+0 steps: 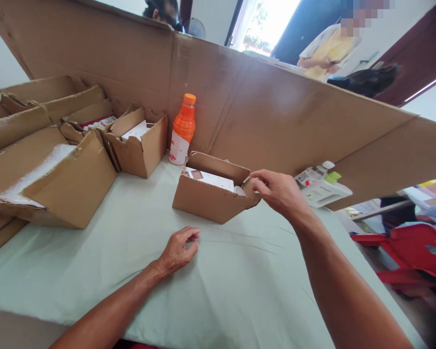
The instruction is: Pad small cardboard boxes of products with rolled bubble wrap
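Note:
A small open-topped cardboard box (207,199) stands on the pale green tablecloth in front of me. Inside it are white cards or flat packs (212,179), one with a dark cut-out. My right hand (274,189) is at the box's right end, fingers bent over the torn rim and gripping it. My left hand (179,249) rests on the cloth nearer to me, apart from the box. Its fingers are loosely curled, with a gap between thumb and forefinger and nothing held.
An orange drink bottle (182,131) stands behind the box. More cardboard boxes (138,155) with contents crowd the left. Bottles with a green cap (327,186) lean at right, by a tall cardboard screen (276,121). People are beyond it; a red chair (417,247) is at right.

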